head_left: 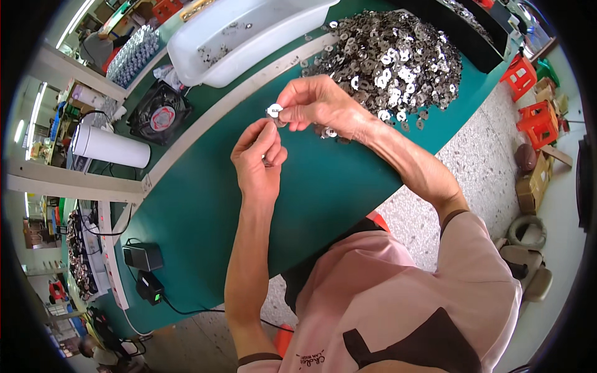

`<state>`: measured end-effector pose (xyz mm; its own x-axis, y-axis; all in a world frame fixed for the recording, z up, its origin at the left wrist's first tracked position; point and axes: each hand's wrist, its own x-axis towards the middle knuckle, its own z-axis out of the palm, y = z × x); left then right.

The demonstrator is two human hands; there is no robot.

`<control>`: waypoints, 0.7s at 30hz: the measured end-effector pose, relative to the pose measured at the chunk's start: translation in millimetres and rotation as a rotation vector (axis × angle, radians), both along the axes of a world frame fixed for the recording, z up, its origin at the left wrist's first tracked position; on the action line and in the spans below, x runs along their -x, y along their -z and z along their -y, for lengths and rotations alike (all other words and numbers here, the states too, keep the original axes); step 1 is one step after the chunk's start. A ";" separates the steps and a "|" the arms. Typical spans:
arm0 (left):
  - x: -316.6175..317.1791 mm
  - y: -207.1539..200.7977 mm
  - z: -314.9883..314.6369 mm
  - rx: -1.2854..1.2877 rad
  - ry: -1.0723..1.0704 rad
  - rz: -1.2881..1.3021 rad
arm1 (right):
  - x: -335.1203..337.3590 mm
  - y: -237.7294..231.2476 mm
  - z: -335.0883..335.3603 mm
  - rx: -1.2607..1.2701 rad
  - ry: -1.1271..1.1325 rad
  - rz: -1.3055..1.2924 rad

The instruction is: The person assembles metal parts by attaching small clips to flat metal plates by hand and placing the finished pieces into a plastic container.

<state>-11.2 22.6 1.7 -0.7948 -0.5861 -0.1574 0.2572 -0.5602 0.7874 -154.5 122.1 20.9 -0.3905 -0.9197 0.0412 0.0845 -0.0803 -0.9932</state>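
Holding: right hand pinches a washer; left hand closed on small parts.
Around: washer pile, tub, fan on table.

The washers were bright, glossy metal; the worktop was matt green; the tub was smooth white plastic.

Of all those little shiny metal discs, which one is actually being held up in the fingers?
The small round disc pinched at the right hand's fingertips, just above the left hand. The others lie loose in the big pile on the green table.
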 end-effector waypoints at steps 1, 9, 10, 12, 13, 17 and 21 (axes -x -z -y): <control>0.0 0.9 -0.6 0.043 0.006 0.035 | -2.3 -4.7 -1.6 -0.022 0.023 -0.003; -1.3 -1.1 -9.9 0.104 -0.057 0.073 | -4.5 1.4 -3.5 -0.015 0.019 -0.012; -1.2 -1.0 -10.1 0.145 -0.084 0.101 | -4.7 1.0 -3.7 -0.016 0.018 -0.010; -1.7 -0.4 -8.8 0.146 -0.097 0.104 | -5.1 0.7 -3.7 -0.009 0.034 0.040; -1.6 -0.2 -8.3 0.147 -0.107 0.105 | -5.1 1.0 -3.6 -0.009 0.034 0.041; -0.5 -0.9 -8.0 0.141 -0.114 0.107 | -5.3 3.2 -2.3 0.003 0.047 0.087; 0.4 -1.5 -9.4 0.143 -0.135 0.112 | -7.4 4.1 -0.6 0.038 0.077 0.004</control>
